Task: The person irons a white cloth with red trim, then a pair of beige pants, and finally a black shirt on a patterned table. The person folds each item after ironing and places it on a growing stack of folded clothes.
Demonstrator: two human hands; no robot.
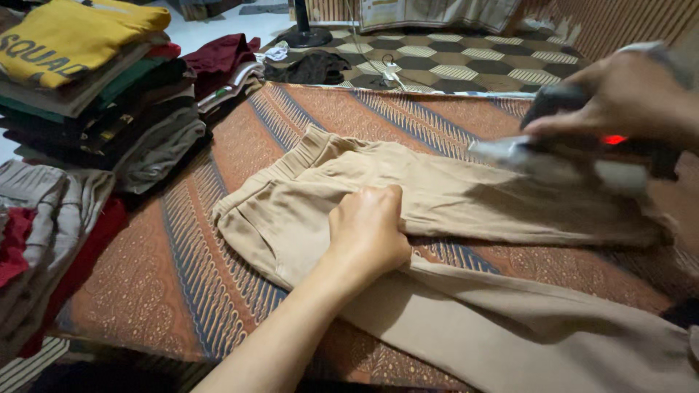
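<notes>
Head camera, looking down: beige trousers lie spread on a patterned brown cloth. The left hand presses flat on them near the crotch, fingers curled down and holding nothing. The right hand is closed around the handle of a clothes iron, which sits over the far trouser leg. The iron could likely scorch the fabric if it lingers, or burn the left hand if it slides close. Motion blur smears the iron; its soleplate is hard to make out. Folded clothes are stacked at left, cropped by the frame.
</notes>
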